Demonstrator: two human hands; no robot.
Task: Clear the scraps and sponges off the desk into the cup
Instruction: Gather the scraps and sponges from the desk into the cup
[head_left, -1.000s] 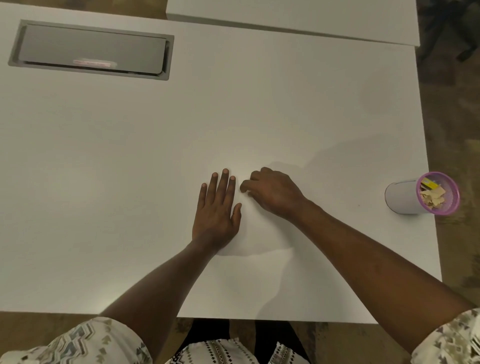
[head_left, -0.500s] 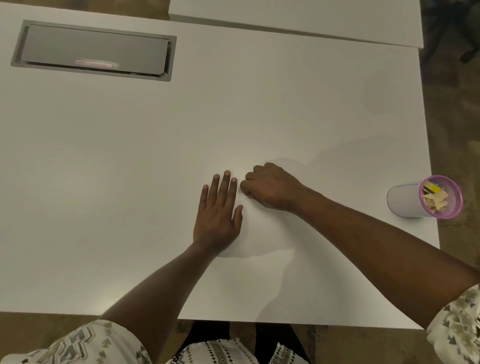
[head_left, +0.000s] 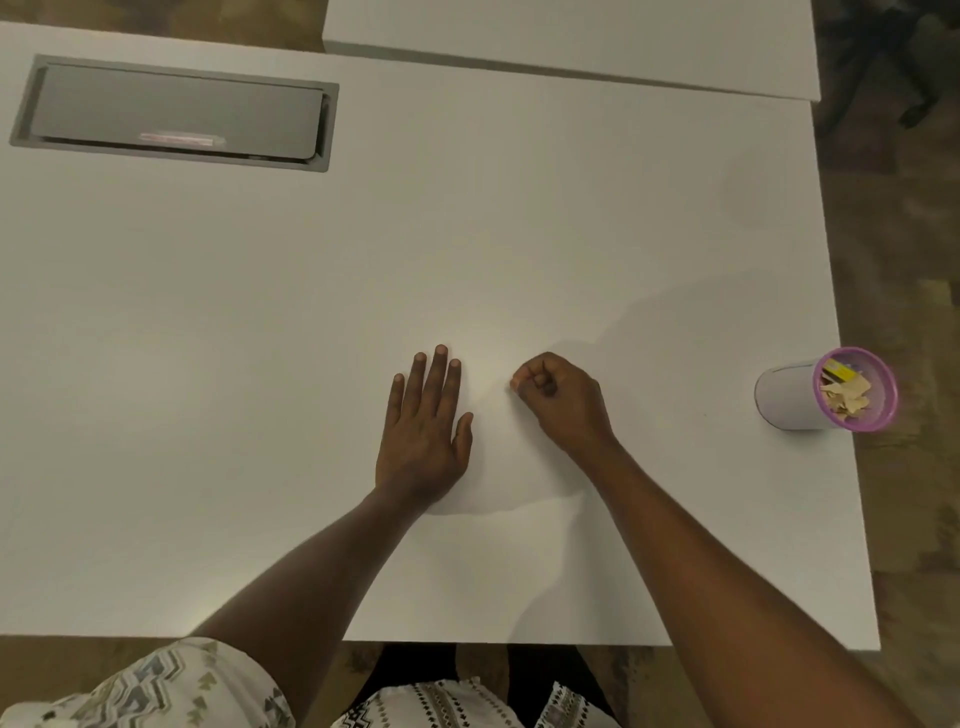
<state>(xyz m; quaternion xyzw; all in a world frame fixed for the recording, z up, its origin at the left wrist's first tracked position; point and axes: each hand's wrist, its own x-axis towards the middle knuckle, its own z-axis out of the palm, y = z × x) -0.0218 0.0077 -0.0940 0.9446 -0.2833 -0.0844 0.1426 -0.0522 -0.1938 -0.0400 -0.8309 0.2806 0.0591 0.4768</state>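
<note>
The desk (head_left: 260, 364) bears the cup (head_left: 784, 396) (scraps (head_left: 844, 396) inside) at its right edge.

A grey flap (head_left: 174, 111) sits far left. Another white table (head_left: 571, 36) stands behind. The floor (head_left: 909, 249) is brown.

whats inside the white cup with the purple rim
Inside the white cup with the purple rim lie tan paper scraps and a yellow piece, perhaps a sponge, at its far side. Whatever sits beneath them, and the cup's bottom, is covered.
</note>
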